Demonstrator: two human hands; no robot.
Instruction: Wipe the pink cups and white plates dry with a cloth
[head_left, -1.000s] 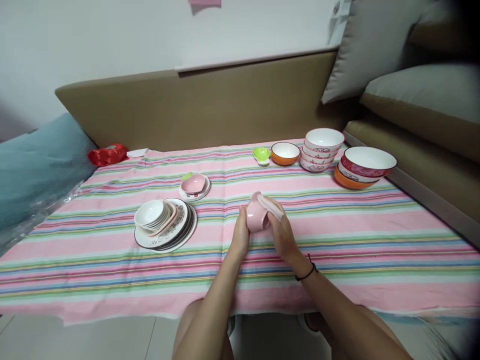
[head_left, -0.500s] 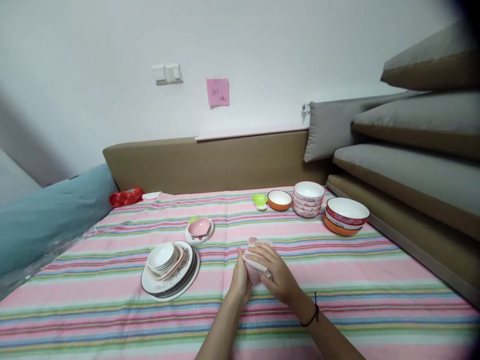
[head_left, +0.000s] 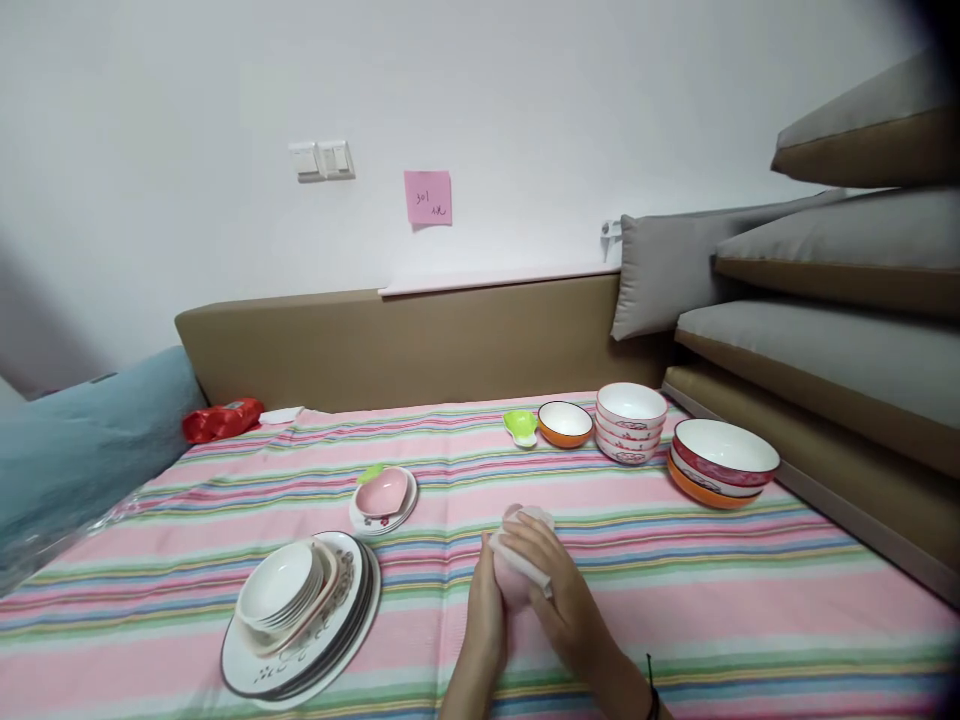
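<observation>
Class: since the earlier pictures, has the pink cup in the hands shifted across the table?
No. The pink cup stays right of, and nearer than, the small pink dish; only the camera has tilted.

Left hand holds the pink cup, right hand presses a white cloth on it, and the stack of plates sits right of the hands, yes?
No: the head view shows the stack of plates left of the hands. The left hand holds the pink cup; the right hand presses the white cloth on it.
</observation>
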